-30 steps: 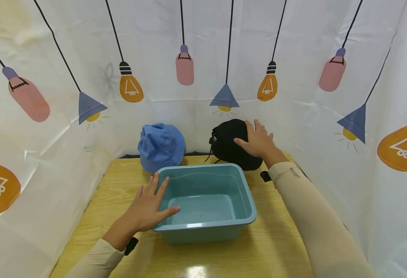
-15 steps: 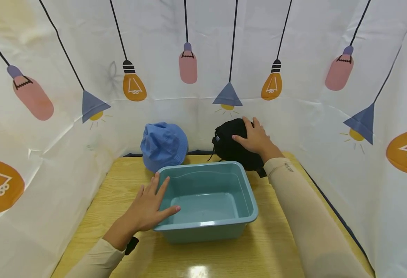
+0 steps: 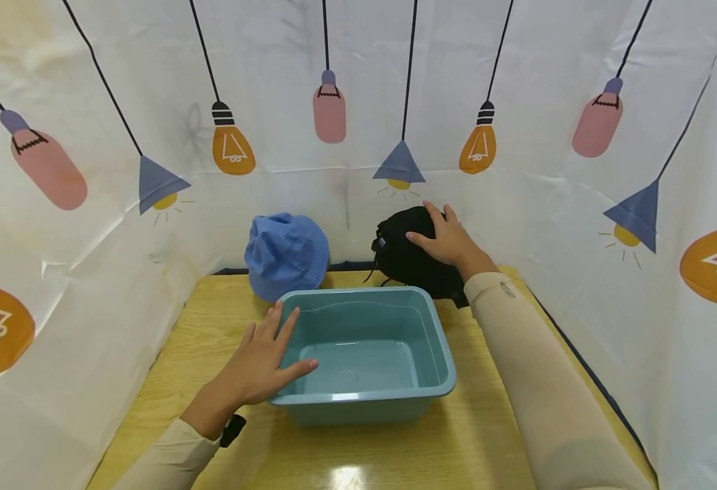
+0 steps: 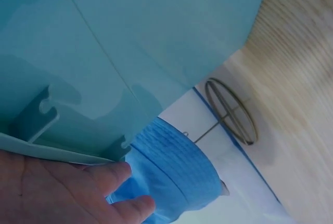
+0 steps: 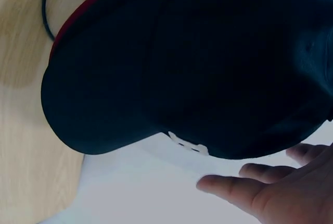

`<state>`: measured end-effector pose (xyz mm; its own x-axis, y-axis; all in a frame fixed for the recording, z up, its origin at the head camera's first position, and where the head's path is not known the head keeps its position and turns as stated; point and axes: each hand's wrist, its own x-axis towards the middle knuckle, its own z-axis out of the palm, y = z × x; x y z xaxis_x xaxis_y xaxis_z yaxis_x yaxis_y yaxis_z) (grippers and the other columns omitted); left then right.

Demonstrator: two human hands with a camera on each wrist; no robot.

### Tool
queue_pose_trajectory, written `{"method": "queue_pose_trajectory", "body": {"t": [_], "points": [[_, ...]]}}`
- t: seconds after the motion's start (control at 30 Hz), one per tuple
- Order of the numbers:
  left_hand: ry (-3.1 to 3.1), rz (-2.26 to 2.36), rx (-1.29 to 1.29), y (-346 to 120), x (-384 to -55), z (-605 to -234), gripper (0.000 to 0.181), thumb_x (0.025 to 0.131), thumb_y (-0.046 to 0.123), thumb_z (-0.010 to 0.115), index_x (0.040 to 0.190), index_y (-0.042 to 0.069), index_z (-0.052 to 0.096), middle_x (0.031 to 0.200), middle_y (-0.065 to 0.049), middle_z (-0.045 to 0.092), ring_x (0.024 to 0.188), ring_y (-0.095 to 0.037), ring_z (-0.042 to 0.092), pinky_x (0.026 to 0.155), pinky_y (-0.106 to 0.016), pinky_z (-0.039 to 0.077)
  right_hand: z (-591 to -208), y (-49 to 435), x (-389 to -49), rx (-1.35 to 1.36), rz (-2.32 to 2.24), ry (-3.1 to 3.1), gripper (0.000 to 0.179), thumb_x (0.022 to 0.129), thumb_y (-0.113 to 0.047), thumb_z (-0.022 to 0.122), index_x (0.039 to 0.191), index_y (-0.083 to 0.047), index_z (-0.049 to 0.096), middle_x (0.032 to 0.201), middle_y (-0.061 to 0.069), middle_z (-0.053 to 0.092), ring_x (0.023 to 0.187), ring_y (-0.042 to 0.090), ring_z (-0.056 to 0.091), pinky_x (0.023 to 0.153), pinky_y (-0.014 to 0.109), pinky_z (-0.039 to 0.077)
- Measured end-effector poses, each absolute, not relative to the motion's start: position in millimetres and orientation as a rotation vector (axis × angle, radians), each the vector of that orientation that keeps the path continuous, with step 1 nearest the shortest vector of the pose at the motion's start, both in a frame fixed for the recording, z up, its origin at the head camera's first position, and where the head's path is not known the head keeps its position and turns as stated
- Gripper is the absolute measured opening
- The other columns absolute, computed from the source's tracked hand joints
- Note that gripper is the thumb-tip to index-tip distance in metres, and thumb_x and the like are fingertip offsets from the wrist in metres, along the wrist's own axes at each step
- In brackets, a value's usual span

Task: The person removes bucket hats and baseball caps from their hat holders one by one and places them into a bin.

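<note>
We locate the teal basin at the centre of the head view, on the worktop. It stands between the viewer and two caps along the rear edge: the blue cap left of centre, the black cap right of centre. A white sheet closes off the space behind the caps and along both sides.

We find the left hand spread at the left side of the basin, touching its rim, with the thumb reaching out over the interior. The right hand is spread against the right side of the black cap in the head view; in the right wrist view its fingers lie along the cap's edge, and we cannot tell how firmly they touch. In the left wrist view, a wire ring rests near the blue cap, a thin rod running toward it.

We note a smooth, glossy basin, rectangular with rounded corners and a rolled rim. The blue cap is soft, creased cloth with stitched lines; the black cap is matte, with a curved brim, a white patch and a red edge. The worktop has pale wood grain. The sheet is wrinkled and printed with hanging lamps.
</note>
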<state>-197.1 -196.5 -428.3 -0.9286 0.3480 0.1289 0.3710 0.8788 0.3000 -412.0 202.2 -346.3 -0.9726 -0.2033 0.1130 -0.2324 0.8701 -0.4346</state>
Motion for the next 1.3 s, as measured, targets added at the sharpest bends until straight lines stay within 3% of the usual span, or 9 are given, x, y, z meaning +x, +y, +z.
{"method": "queue_pose_trajectory", "body": {"t": [0.17, 0.4, 0.7, 1.3], "points": [[-2.977, -0.52, -0.573, -196.2, -196.2, -427.5, 0.104, 0.093, 0.08, 0.048, 0.168, 0.014, 0.016, 0.173, -0.021, 0.004, 0.158, -0.045, 0.015, 0.121, -0.073, 0.014, -348.3, 203.8, -414.1, 0.374, 0.746, -2.983, 0.093, 0.097, -0.072, 0.05, 0.167, -0.038, 0.001, 0.173, 0.023, -0.007, 0.154, 0.056, 0.016, 0.116, 0.077, 0.023], [-2.971, -0.535, -0.589, -196.6, -196.2, -426.2, 0.104, 0.094, 0.078, 0.049, 0.168, 0.013, 0.017, 0.173, -0.022, 0.003, 0.159, -0.045, 0.014, 0.121, -0.072, 0.014, -349.9, 204.5, -418.1, 0.447, 0.75, -2.932, 0.082, 0.103, -0.058, 0.053, 0.168, -0.03, 0.01, 0.172, 0.025, 0.007, 0.156, 0.05, 0.016, 0.119, 0.073, 0.021], [-2.981, -0.54, -0.592, -196.9, -196.5, -425.7, 0.104, 0.094, 0.078, 0.049, 0.168, 0.013, 0.016, 0.173, -0.021, 0.001, 0.159, -0.045, 0.013, 0.122, -0.072, 0.013, -348.7, 203.6, -417.5, 0.535, 0.68, -2.905, 0.067, 0.11, -0.036, 0.049, 0.167, -0.015, 0.02, 0.171, 0.015, 0.024, 0.157, 0.038, 0.024, 0.127, 0.056, 0.022], [-2.98, -0.567, -0.585, -196.5, -196.3, -430.2, 0.103, 0.094, 0.079, 0.048, 0.168, 0.015, 0.016, 0.174, -0.019, 0.001, 0.159, -0.044, 0.012, 0.118, -0.078, 0.008, -342.9, 210.3, -409.6, 0.431, 0.717, -2.86, 0.051, 0.111, -0.034, 0.049, 0.157, -0.016, 0.039, 0.159, 0.02, 0.045, 0.145, 0.044, 0.043, 0.119, 0.061, 0.034]]}}
